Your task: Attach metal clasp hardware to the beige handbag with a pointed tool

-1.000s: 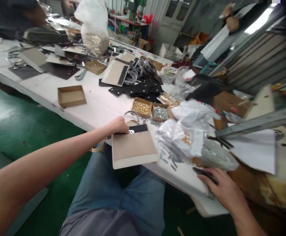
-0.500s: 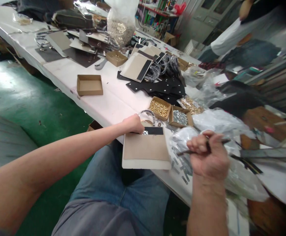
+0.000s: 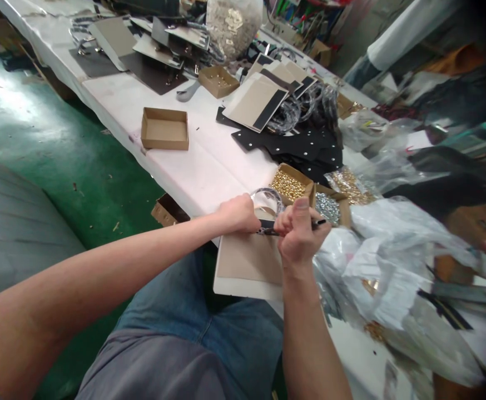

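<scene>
At table edge, above lap: tan panel (image 3: 247,258) on white backing, black strip along far end, mostly hidden by hands. Left hand (image 3: 238,214) pinches strip's left end, fingers closed on it. Right hand (image 3: 297,233) fisted around thin dark tool (image 3: 316,224), tip at strip beside left hand. Clear ring (image 3: 267,198) at 12 o'clock of panel; box of gold studs (image 3: 289,183) at 1 o'clock. Half second ago right hand held tool raised at 3 o'clock, well apart; now hands touching. Left hand unmoved.

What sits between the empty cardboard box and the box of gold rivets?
Head view: only bare white table between the empty cardboard box and the gold-rivet box.
</scene>
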Available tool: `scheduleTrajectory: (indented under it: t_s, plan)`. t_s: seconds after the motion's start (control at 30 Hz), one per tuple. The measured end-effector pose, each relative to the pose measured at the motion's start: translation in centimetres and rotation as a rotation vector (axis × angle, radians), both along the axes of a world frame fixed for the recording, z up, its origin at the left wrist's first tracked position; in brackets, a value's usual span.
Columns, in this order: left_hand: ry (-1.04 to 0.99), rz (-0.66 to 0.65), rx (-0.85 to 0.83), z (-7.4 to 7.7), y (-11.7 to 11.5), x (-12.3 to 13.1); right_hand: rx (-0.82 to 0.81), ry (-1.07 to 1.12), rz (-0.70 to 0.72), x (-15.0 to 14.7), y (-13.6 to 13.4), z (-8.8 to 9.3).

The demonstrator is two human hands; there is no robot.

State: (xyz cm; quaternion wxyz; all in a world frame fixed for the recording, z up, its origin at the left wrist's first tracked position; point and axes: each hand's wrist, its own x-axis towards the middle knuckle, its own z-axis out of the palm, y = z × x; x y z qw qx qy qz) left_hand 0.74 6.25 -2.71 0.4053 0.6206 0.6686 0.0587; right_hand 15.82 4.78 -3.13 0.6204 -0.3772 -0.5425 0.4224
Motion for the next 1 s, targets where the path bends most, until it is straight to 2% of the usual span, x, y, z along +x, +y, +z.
scheduleTrajectory:
  t_s: [0.27,0.5,0.6,0.77,1.0]
  plan:
    - [-0.016,0.005,-0.011,1.2,-0.2,-0.5,-0.039,-0.135,-0.095,-1.0,0.8,-0.8]
    - [-0.02,0.025,0.015,0.2,0.1,-0.3,-0.016,-0.185,-0.094,-1.4,0.1,-1.1]
    - [-0.023,0.04,0.022,0.0,-0.1,-0.2,-0.037,-0.129,-0.055,-1.1,-0.1,-0.7]
    - [-0.013,0.038,-0.028,0.7,-0.3,-0.2,-0.08,-0.035,0.13,0.6,0.9,0.9]
    - [-0.022,0.021,-0.043,1.0,-0.6,-0.3,-0.159,-0.005,0.09,0.6,1.6,1.6]
